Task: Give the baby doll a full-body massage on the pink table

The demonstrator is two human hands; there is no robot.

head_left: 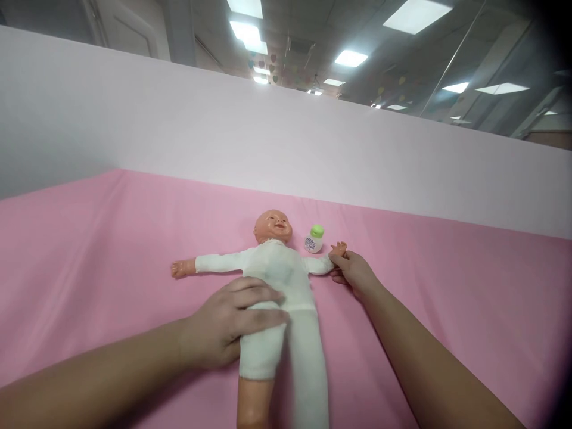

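A baby doll in a white suit lies on its back on the pink sheet, arms spread out to both sides. My left hand rests on the doll's belly and hip, fingers wrapped over the white cloth. My right hand pinches the doll's wrist at the end of its outstretched arm. A small white bottle with a green cap stands just beyond that arm, beside the doll's head.
A pale partition wall rises along the far edge of the pink sheet. Ceiling lights and a glass wall show above it. One bare doll leg sticks out of the suit near the bottom edge.
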